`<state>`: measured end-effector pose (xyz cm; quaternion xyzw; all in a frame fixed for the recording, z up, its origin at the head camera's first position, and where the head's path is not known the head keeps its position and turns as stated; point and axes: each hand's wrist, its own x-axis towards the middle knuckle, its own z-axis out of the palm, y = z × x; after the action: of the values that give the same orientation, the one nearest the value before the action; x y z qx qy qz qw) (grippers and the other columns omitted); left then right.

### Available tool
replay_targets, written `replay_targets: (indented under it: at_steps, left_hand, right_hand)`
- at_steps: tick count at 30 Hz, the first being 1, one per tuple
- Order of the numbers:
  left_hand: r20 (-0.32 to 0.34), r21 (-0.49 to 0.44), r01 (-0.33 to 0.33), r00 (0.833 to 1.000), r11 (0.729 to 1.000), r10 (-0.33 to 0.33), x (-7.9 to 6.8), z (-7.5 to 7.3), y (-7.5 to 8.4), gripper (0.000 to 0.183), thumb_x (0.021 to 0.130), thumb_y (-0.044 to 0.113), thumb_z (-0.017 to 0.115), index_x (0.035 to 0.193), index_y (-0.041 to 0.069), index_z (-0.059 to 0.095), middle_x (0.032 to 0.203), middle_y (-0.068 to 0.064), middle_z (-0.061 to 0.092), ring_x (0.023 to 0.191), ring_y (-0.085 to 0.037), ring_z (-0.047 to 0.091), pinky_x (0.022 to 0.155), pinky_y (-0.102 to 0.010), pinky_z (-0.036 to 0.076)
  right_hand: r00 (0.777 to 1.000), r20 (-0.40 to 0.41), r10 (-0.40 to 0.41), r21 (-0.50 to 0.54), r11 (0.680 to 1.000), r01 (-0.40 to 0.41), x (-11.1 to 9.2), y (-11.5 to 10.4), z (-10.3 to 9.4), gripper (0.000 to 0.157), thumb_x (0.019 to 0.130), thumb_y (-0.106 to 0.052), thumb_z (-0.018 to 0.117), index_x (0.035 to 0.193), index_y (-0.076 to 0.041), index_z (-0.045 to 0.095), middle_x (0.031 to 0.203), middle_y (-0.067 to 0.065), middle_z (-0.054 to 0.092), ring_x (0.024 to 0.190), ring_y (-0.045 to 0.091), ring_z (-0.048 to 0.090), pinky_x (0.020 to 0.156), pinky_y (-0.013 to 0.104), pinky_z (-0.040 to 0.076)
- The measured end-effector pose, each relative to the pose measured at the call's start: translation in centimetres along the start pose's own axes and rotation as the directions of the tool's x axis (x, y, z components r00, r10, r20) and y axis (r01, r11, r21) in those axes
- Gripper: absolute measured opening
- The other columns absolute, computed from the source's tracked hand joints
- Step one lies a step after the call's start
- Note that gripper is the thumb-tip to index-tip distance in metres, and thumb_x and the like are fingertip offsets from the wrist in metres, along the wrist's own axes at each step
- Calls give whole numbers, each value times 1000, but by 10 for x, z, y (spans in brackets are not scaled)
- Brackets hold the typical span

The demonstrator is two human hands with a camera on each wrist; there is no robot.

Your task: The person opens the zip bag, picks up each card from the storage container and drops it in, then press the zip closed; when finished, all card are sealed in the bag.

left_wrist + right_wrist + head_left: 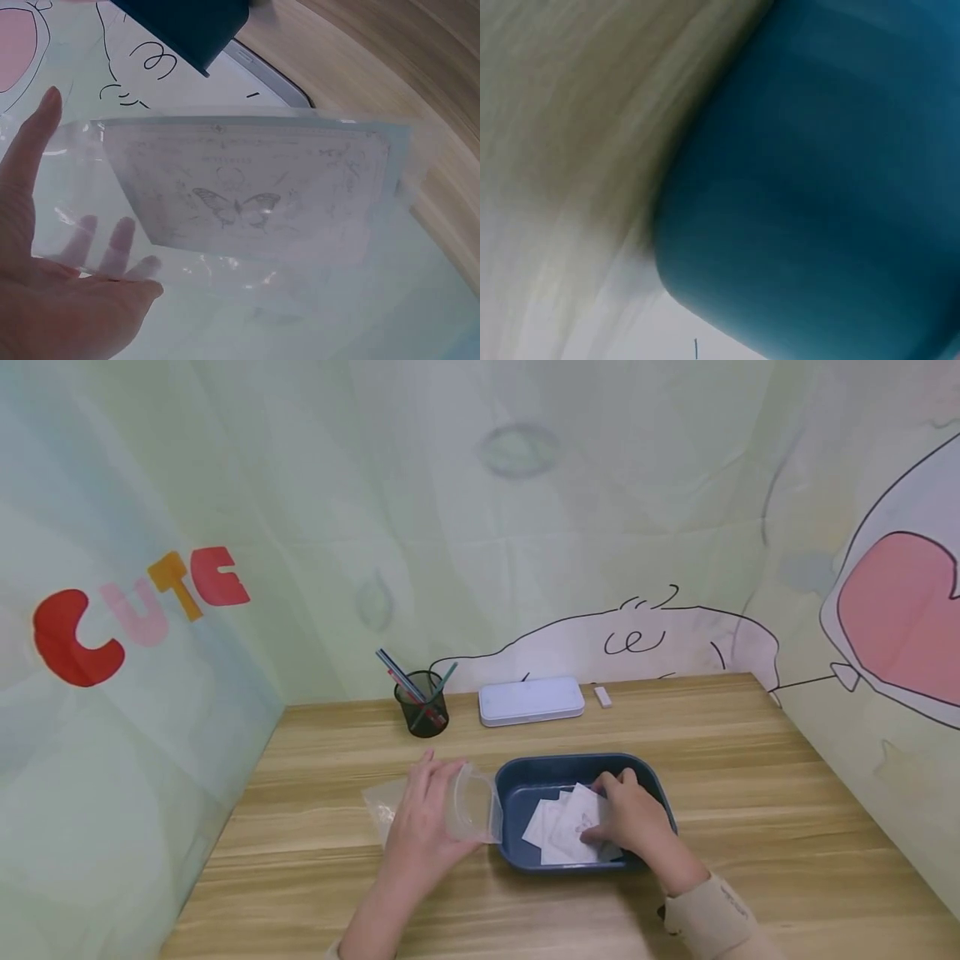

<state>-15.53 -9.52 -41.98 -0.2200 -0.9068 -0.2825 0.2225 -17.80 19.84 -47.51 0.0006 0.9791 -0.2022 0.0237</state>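
My left hand grips a clear plastic container, tipped on its side with its mouth toward the blue tray. In the left wrist view, a butterfly-printed sheet shows through clear plastic beside the left hand. Several white paper squares lie overlapping in the tray. The right hand reaches in over the tray's right side, its thumb and fingers at the edges of the top white paper square. Only the tray's outer wall fills the right wrist view; that hand is hidden there.
A clear plastic bag lies partly behind the left hand. Along the back of the wooden table stand a black mesh pen holder with pens, a pale flat case and a small white eraser-like block. Printed cloth walls surround the table.
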Motion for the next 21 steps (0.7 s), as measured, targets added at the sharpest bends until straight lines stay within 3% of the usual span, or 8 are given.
replay_targets:
  at_steps: [4,10,15,21]
  left_hand:
    - [-21,5,-6,1000,1000,6,-1,1,0,98,43,32,97,128,13,52,125,-7,48,136,-33,32,102,-50,36]
    - [-30,8,-2,1000,1000,2,0,2,0,100,44,30,97,132,13,52,126,-7,49,136,-30,32,103,-49,36]
    - [-27,-2,1,1000,1000,-1,0,3,0,104,45,28,97,136,13,50,131,-8,48,134,-30,36,102,-48,38]
    - [-35,-10,5,999,1000,-5,0,4,2,105,44,24,98,135,12,48,132,-11,48,133,-31,38,101,-48,38]
  right_hand:
    - [998,-55,-10,26,1000,12,-1,-3,-7,46,66,-34,88,99,-12,65,89,9,48,67,21,49,55,33,44]
    - [985,-135,-110,74,990,121,-2,-6,-19,15,81,-24,79,86,-13,69,76,-2,57,66,16,50,57,28,46]
    - [982,-103,-159,153,973,174,-2,-7,-29,6,85,-21,75,84,-15,72,72,-7,61,66,13,52,60,26,48]
    - [976,-63,-208,174,961,216,-3,-7,-41,4,83,-21,76,83,-17,75,72,-10,61,65,11,53,59,26,48]
